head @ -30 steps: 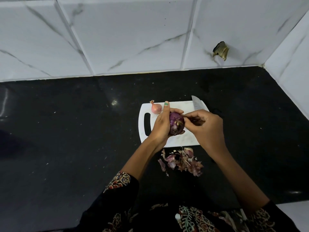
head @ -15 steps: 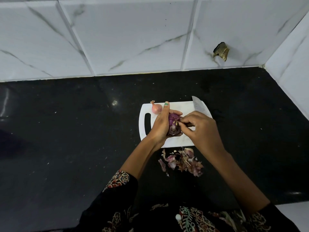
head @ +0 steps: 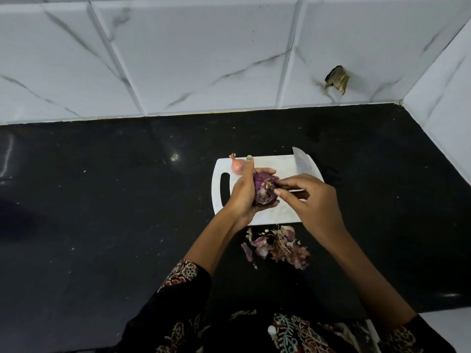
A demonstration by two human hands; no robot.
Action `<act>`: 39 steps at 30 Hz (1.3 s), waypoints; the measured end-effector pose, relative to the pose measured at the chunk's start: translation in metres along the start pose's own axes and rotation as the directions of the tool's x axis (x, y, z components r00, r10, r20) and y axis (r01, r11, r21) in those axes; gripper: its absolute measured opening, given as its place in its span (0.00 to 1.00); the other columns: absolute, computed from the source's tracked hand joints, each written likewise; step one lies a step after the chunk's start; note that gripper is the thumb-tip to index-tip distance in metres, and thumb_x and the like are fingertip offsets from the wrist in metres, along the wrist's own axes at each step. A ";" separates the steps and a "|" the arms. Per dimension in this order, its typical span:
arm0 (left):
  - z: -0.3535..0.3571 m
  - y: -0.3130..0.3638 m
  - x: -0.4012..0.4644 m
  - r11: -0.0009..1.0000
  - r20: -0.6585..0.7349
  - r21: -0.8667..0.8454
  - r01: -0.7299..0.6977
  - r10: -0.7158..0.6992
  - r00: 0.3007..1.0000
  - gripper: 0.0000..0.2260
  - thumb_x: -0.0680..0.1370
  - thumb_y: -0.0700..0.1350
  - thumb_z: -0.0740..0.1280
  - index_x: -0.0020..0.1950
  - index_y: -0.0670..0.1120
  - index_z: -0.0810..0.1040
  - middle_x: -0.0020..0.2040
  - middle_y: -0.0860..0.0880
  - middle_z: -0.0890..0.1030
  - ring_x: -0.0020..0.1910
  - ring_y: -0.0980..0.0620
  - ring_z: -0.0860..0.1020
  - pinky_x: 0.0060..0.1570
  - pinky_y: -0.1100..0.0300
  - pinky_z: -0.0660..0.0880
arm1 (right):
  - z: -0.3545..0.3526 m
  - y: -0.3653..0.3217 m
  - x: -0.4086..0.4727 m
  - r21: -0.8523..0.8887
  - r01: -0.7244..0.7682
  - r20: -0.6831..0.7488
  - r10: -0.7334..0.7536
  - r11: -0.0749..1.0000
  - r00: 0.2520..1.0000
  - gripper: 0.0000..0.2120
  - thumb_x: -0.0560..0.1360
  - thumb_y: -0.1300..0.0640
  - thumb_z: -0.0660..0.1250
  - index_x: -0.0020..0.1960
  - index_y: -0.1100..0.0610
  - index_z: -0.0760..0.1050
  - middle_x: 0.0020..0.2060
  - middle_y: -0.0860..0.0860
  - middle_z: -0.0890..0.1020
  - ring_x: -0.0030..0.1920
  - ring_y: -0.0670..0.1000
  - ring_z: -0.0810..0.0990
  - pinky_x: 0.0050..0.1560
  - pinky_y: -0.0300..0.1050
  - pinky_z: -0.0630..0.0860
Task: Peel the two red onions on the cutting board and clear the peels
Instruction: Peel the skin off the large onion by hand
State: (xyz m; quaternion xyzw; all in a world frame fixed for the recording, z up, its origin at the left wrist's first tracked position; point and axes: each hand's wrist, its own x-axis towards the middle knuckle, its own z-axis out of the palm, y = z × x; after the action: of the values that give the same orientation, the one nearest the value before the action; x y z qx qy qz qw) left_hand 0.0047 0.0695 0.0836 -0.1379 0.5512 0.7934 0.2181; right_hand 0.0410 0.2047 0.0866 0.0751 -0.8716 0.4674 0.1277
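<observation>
My left hand point(head: 242, 197) grips a purple red onion point(head: 263, 191), partly peeled, just above the white cutting board point(head: 272, 165). From the right, the thumb and fingertips of my right hand point(head: 313, 202) pinch the skin at the onion's rooty end. A second, smaller pink onion point(head: 237, 165) lies in its skin at the board's far left corner, just beyond my left forefinger. A pile of torn peels point(head: 277, 244) lies on the black counter just in front of the board.
A knife blade point(head: 302, 163) lies across the board's far right corner; its handle is hidden under my right hand. White marble tiles close off the back and right of the counter point(head: 102, 212). A dark broken spot point(head: 336, 79) marks the back wall.
My right hand moved in from the right to the onion, then drew back slightly, fingertips still at its end. My left hand turned the onion a little.
</observation>
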 end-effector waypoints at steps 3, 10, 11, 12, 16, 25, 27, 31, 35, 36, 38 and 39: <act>0.002 0.000 -0.001 1.000 0.002 -0.013 0.005 -0.005 1.000 0.25 0.80 0.63 0.51 0.45 0.46 0.78 0.39 0.48 0.82 0.37 0.53 0.81 0.36 0.58 0.79 | 0.005 0.002 0.001 -0.100 0.088 -0.045 -0.093 0.991 0.995 0.06 0.71 0.63 0.72 0.47 0.62 0.82 0.42 0.53 0.82 0.42 0.45 0.80 0.44 0.33 0.76; 0.003 0.002 -0.002 1.000 0.003 0.017 -0.015 0.015 1.000 0.25 0.81 0.62 0.50 0.45 0.47 0.78 0.38 0.50 0.82 0.39 0.52 0.80 0.36 0.58 0.79 | 0.006 0.003 0.003 -0.165 0.158 -0.072 -0.172 0.973 0.983 0.03 0.73 0.62 0.69 0.44 0.61 0.80 0.39 0.52 0.81 0.40 0.46 0.79 0.40 0.40 0.77; 0.003 0.002 -0.002 1.000 0.004 0.017 -0.013 0.013 1.000 0.25 0.81 0.62 0.50 0.45 0.47 0.78 0.37 0.50 0.82 0.38 0.52 0.80 0.36 0.58 0.79 | 0.007 0.003 0.003 -0.197 0.174 -0.066 -0.190 0.965 0.980 0.03 0.73 0.62 0.69 0.45 0.61 0.80 0.40 0.52 0.80 0.40 0.47 0.79 0.39 0.41 0.78; 0.004 0.001 -0.002 1.000 0.003 0.016 -0.010 0.010 1.000 0.25 0.81 0.63 0.50 0.45 0.47 0.78 0.37 0.50 0.82 0.38 0.52 0.80 0.35 0.58 0.79 | 0.008 0.003 0.003 -0.239 0.195 -0.058 -0.214 0.951 0.975 0.03 0.74 0.62 0.68 0.45 0.61 0.79 0.40 0.52 0.80 0.40 0.48 0.78 0.39 0.42 0.77; 0.005 0.001 -0.001 1.000 0.014 0.030 -0.003 0.002 1.000 0.25 0.80 0.63 0.50 0.45 0.47 0.78 0.40 0.49 0.82 0.39 0.52 0.80 0.36 0.58 0.80 | 0.013 0.005 0.003 -0.346 0.216 -0.017 -0.237 0.913 0.971 0.09 0.76 0.57 0.59 0.47 0.61 0.75 0.43 0.52 0.77 0.43 0.49 0.76 0.39 0.39 0.71; 0.004 0.007 -0.002 0.981 0.092 0.193 -0.017 -0.001 0.996 0.27 0.80 0.65 0.47 0.41 0.47 0.76 0.33 0.48 0.79 0.34 0.53 0.78 0.32 0.59 0.76 | 0.014 0.005 0.005 -0.521 0.299 0.121 -0.277 0.799 0.953 0.10 0.68 0.70 0.67 0.46 0.62 0.70 0.42 0.57 0.74 0.40 0.57 0.74 0.36 0.48 0.71; 0.002 0.010 -0.002 0.967 0.100 0.253 -0.014 -0.012 0.995 0.28 0.80 0.66 0.47 0.40 0.47 0.75 0.34 0.48 0.79 0.34 0.53 0.78 0.32 0.59 0.76 | 0.012 0.005 0.006 -0.574 0.336 0.161 -0.299 0.747 0.941 0.14 0.65 0.72 0.69 0.45 0.60 0.69 0.40 0.56 0.74 0.38 0.55 0.73 0.36 0.45 0.65; 0.000 0.010 -0.001 0.935 0.118 0.355 0.017 -0.063 0.991 0.29 0.78 0.67 0.46 0.42 0.48 0.76 0.41 0.47 0.80 0.40 0.51 0.79 0.33 0.59 0.77 | 0.009 0.008 0.008 -0.572 0.355 0.194 -0.298 0.740 0.935 0.13 0.67 0.70 0.68 0.46 0.59 0.68 0.38 0.55 0.75 0.32 0.52 0.70 0.38 0.45 0.63; 0.000 0.008 0.000 0.921 0.113 0.388 0.041 -0.091 0.989 0.31 0.78 0.68 0.44 0.44 0.48 0.77 0.44 0.45 0.80 0.43 0.49 0.80 0.32 0.59 0.77 | 0.009 0.011 0.008 -0.553 0.351 0.189 -0.297 0.755 0.936 0.07 0.72 0.66 0.63 0.47 0.58 0.67 0.35 0.53 0.76 0.29 0.48 0.64 0.37 0.44 0.62; 0.000 0.007 0.001 0.924 0.107 0.380 0.044 -0.092 0.990 0.31 0.78 0.68 0.44 0.43 0.48 0.77 0.45 0.45 0.81 0.43 0.49 0.80 0.32 0.59 0.77 | 0.010 0.013 0.007 -0.544 0.346 0.179 -0.297 0.764 0.938 0.07 0.73 0.65 0.62 0.47 0.57 0.66 0.34 0.53 0.76 0.29 0.48 0.63 0.37 0.44 0.62; 0.000 0.005 0.001 0.937 0.092 0.346 0.039 -0.075 0.993 0.30 0.79 0.67 0.45 0.43 0.48 0.77 0.44 0.45 0.81 0.42 0.49 0.80 0.33 0.59 0.77 | 0.011 0.014 0.004 -0.469 0.281 0.131 -0.249 0.837 0.960 0.02 0.76 0.61 0.59 0.49 0.57 0.67 0.33 0.52 0.77 0.29 0.48 0.67 0.33 0.44 0.65; 0.000 0.003 0.002 0.947 0.076 0.321 0.028 -0.055 0.996 0.29 0.80 0.66 0.45 0.42 0.48 0.77 0.43 0.45 0.81 0.42 0.49 0.80 0.33 0.58 0.77 | 0.012 0.013 0.003 -0.383 0.199 0.087 -0.180 0.902 0.980 0.03 0.79 0.57 0.56 0.51 0.56 0.67 0.34 0.51 0.78 0.30 0.49 0.72 0.32 0.46 0.68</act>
State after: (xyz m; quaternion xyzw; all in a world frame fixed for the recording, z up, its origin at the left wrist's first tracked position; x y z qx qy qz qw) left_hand 0.0016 0.0688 0.0857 -0.0788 0.6598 0.6940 0.2771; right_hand 0.0336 0.2020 0.0711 0.1442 -0.9385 0.2680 0.1631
